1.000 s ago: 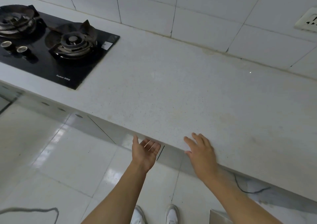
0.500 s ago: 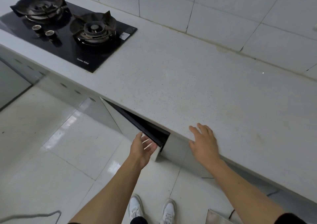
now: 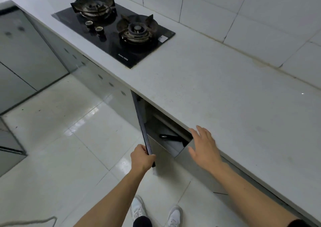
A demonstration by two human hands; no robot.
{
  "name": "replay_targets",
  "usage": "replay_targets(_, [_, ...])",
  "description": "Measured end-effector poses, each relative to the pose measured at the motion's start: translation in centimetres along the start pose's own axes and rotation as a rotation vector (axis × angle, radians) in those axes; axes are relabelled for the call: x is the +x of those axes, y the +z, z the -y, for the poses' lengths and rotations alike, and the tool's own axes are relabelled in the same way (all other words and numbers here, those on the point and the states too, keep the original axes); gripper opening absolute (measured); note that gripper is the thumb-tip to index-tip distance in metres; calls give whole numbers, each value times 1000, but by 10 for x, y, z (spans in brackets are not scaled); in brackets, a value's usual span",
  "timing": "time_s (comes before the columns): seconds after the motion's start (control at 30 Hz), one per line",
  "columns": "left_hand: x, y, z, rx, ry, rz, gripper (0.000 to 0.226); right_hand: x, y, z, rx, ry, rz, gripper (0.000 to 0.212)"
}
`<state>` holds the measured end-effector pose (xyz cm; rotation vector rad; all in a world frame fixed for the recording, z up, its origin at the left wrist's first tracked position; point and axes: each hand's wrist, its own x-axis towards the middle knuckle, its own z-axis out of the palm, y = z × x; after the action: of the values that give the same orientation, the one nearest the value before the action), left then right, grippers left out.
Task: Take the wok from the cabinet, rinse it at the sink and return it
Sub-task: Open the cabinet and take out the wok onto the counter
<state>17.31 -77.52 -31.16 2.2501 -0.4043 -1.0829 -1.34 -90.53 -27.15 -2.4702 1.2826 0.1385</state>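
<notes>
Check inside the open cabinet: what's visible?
Inside the cabinet, only a black handle shows on a pale shelf. Whatever it's attached to is hidden under the countertop.

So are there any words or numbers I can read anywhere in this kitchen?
White brand print on the front edge of the black gas hob: too small and blurred to read.
Pale sticker on the hob's right corner: nothing legible on it.
No readable text shows on the countertop, the wall tiles or the cabinet door.
</notes>
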Motion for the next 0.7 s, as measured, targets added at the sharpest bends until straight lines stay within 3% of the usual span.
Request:
replay_targets(0.13, [-1, -23, 12, 60, 64, 5, 32, 13, -1, 18, -21, -68, 30, 68])
replay_targets(0.33, [-1, -58, 33, 510, 434, -102, 104, 29, 3, 38, -110, -83, 85, 75])
replay_targets(0.43, [7, -79, 45, 744, 479, -101, 101, 33, 6, 44, -152, -58, 93, 77])
replay_targets(0.7, [46, -140, 69, 983, 477, -238, 88, 41, 11, 58, -219, 14, 55, 78])
